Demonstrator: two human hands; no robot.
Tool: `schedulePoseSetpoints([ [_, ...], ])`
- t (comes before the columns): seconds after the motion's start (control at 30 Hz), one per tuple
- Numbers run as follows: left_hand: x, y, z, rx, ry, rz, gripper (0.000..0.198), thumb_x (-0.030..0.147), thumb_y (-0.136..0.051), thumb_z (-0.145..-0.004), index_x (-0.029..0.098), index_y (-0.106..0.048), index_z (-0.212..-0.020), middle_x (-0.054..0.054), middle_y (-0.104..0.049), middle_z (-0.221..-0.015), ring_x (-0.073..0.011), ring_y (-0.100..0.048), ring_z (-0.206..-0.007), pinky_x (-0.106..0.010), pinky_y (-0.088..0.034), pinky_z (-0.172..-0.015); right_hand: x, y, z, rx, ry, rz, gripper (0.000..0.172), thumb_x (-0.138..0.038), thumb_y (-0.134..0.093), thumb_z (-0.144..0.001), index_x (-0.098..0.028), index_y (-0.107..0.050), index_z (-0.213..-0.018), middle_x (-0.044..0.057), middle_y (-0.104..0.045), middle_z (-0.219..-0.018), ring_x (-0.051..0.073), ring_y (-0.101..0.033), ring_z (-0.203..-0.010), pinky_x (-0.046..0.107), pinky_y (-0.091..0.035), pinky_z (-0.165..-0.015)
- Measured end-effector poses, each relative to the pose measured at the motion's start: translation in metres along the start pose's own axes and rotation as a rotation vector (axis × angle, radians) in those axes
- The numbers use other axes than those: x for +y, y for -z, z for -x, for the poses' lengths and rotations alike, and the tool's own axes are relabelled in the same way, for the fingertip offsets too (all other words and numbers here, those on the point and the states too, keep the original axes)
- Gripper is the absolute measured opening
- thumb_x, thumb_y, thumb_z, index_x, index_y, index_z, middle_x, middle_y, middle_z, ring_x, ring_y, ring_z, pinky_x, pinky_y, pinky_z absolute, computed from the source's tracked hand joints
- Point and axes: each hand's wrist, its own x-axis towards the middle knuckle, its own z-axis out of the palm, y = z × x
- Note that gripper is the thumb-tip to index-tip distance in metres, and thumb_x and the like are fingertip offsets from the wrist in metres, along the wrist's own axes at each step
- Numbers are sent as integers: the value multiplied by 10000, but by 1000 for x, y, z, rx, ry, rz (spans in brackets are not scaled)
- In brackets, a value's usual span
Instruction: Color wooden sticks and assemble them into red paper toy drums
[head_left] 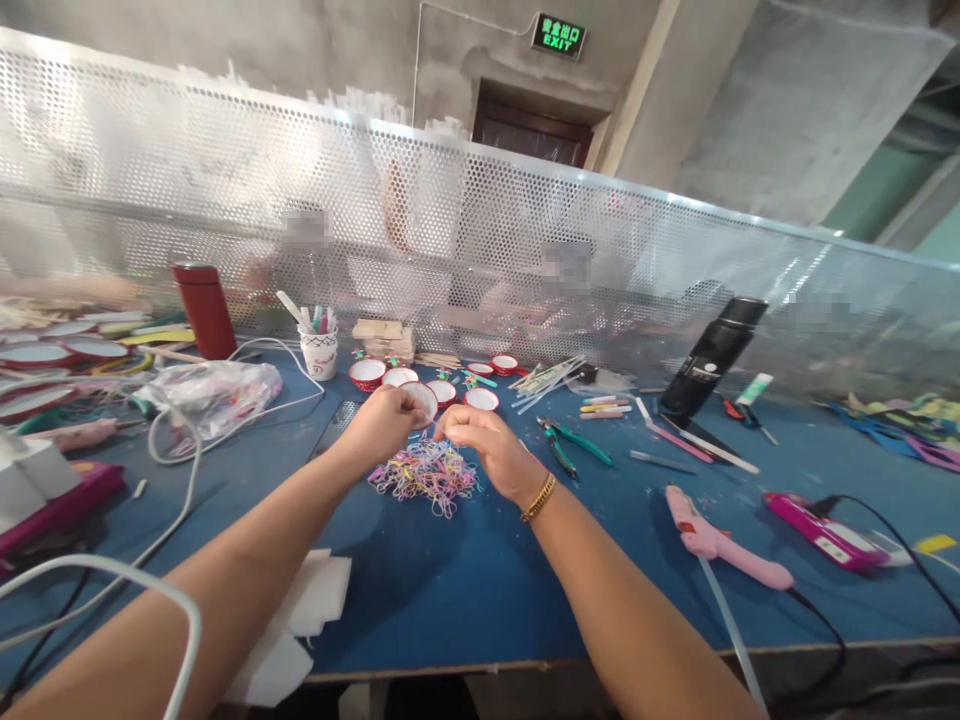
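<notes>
Where the near edge of the blue table [465, 610] runs, white paper [324, 592] lies beside the left forearm, a white cable [196, 625] arches across it, and open tabletop reaches up between both arms. A pink glue gun [727, 547] lies right of them. Over a heap of coloured loops [429, 475], the left hand [382, 428] grips a small bowl [423, 402]; the right hand [481, 440] curls just beside it, though whether it pinches anything I cannot tell. Beyond stand red bowls [367, 374], then two flasks [206, 312] before a perforated screen [450, 240].
</notes>
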Motion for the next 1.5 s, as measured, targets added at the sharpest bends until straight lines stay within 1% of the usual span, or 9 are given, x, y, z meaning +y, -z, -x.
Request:
schedulePoseSetpoints([
  [0.13, -2, 3, -2, -6, 4, -1, 206, 230, -543, -695, 192, -533, -492, 35, -422, -443, -122, -383, -464, -283, -251, -508, -8, 0, 5, -84, 44, -54, 276, -446, -582, -797, -204, -578, -665, 13, -612, -724, 170, -571, -786, 319, -488, -821],
  [0.33, 13, -1, 10, -147, 5, 256, 50, 206, -586, -633, 178, -600, -594, -11, -615, -588, -147, -523, -583, -264, -360, -557, -2, 0, 4, -196, 21, -109, 296, -417, -590, -846, -223, -678, -1051, -21, -635, -724, 119, -594, -670, 296, -504, -725],
  [0.47, 22, -3, 15, -244, 11, 495, 99, 247, -655, -666, 179, -597, -709, -4, -617, -652, -136, -547, -629, -263, -417, -620, 6, 9, -1, -4, -1, -142, 379, -417, -610, -847, -267, -670, -1190, -25, -660, -847, 66, -561, -523, 260, -511, -580],
  [0.6, 16, -5, 9, -107, 75, 451, 97, 183, -604, -703, 183, -579, -796, 11, -567, -687, -120, -514, -614, -251, -421, -585, 8, 21, -5, 219, 41, -27, 593, -382, -734, -767, -281, -570, -1328, 13, -677, -1003, 95, -641, -602, 278, -545, -608],
  [0.7, 10, -5, 4, -4, 61, 429, 197, 100, -547, -697, 192, -550, -872, 1, -581, -776, -120, -544, -628, -246, -462, -577, 11, 25, -5, 300, 171, 257, 684, -352, -818, -685, -242, -544, -1302, 70, -655, -1150, 178, -693, -885, 366, -550, -855],
  [0.83, 13, -3, 4, 48, 93, 454, 432, 66, -588, -710, 200, -500, -1111, 1, -607, -829, -133, -591, -621, -250, -499, -541, 18, 22, -4, 284, 230, 603, 825, -372, -875, -598, -228, -459, -1296, 122, -566, -1315, 271, -595, -1168, 501, -412, -1067],
  [1.07, 22, -2, 7, -14, 198, 477, 198, 95, -658, -735, 162, -579, -904, -5, -620, -738, -143, -605, -598, -260, -520, -500, 21, 7, -1, 233, 229, 759, 905, -424, -897, -545, -249, -402, -1282, 104, -541, -1303, 301, -529, -1212, 513, -363, -1076],
  [1.27, 19, -3, 9, -115, 141, 490, 177, 127, -680, -723, 152, -601, -879, 26, -589, -682, -107, -555, -553, -221, -453, -470, 23, 4, -2, 203, 225, 785, 905, -430, -896, -526, -250, -387, -1252, 103, -541, -1287, 306, -513, -1211, 501, -363, -1048],
  [1.5, 16, -4, 9, -124, 102, 497, 207, 158, -692, -692, 156, -603, -879, 27, -593, -688, -111, -556, -562, -223, -444, -477, 22, 4, -2, 168, 183, 766, 841, -429, -883, -539, -257, -416, -1217, 85, -556, -1240, 301, -532, -1164, 493, -374, -1009],
])
